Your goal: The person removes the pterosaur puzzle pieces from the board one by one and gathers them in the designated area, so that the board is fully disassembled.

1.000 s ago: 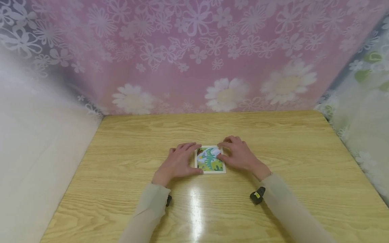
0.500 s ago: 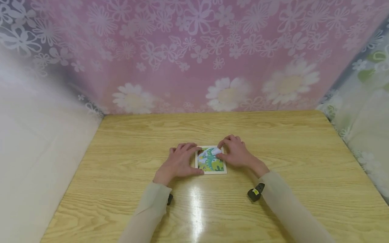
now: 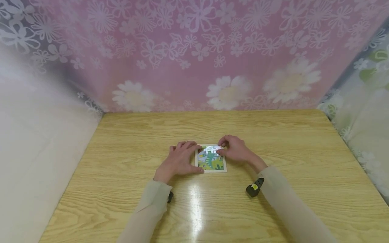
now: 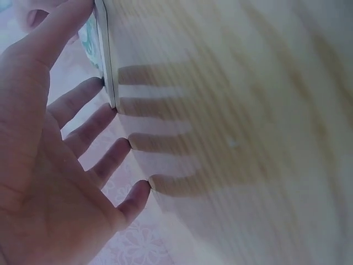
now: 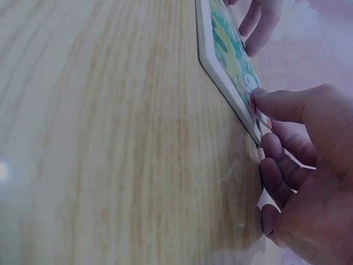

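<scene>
A square jigsaw puzzle [image 3: 209,162] with a green dinosaur picture and a pale frame lies flat on the wooden table. My left hand [image 3: 180,160] spreads along its left side, thumb on the near left corner and index finger at the far left corner. In the left wrist view, the fingers [image 4: 88,132] of that hand are extended, some tips on the table and some at the frame's edge. At the far right corner, my right hand [image 3: 237,148] pinches a puzzle piece [image 5: 263,117]. That piece looks tilted up from the board in the right wrist view.
The wooden table [image 3: 121,141] extends around the puzzle on all sides. Behind it hangs a pink flowered curtain [image 3: 182,74], with pale sheets at left and right. A black wrist camera [image 3: 254,187] sits by the right sleeve.
The right hand has shifted slightly, its wrist moving a little away from me and to the left. Glare and piece outlines now show in the puzzle's upper part. The left hand stays in place.
</scene>
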A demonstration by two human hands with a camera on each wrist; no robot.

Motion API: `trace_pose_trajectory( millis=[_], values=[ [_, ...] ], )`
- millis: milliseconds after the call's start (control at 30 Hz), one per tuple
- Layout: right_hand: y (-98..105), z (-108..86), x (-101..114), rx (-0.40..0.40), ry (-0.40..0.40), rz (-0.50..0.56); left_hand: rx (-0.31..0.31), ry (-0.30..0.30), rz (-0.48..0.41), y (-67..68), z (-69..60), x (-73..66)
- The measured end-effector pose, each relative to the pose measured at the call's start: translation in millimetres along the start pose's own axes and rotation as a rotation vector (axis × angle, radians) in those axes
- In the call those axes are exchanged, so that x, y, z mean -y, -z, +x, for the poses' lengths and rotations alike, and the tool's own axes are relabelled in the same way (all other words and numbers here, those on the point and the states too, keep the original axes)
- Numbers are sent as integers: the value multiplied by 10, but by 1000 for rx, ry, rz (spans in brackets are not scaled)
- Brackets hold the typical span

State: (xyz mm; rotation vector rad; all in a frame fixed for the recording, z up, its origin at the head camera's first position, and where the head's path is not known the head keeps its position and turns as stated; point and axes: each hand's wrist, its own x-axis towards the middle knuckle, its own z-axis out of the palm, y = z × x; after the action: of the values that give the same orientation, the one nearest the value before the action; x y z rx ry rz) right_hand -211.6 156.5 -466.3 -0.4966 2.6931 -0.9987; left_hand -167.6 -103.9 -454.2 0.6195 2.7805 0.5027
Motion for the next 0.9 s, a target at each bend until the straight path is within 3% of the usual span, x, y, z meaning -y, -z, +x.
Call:
trace_pose_trajectory(
  millis=[167,333,567,733,900],
  values=[
    [2,-3,-4,-1,-4,42,-17,-15,-51,7,11,-76],
    [10,4,11,-6,-3,38,-56,-29,-125,-28,107,-200],
    [10,0,1,1,1,36,-125,68,-175,-103,262,-316],
    [4,-11,-14,5,5,40,-157,124,-250,-191,332,-315],
    [8,-23,-8,6,14,49,-173,157,-269,-241,364,-311]
  ],
)
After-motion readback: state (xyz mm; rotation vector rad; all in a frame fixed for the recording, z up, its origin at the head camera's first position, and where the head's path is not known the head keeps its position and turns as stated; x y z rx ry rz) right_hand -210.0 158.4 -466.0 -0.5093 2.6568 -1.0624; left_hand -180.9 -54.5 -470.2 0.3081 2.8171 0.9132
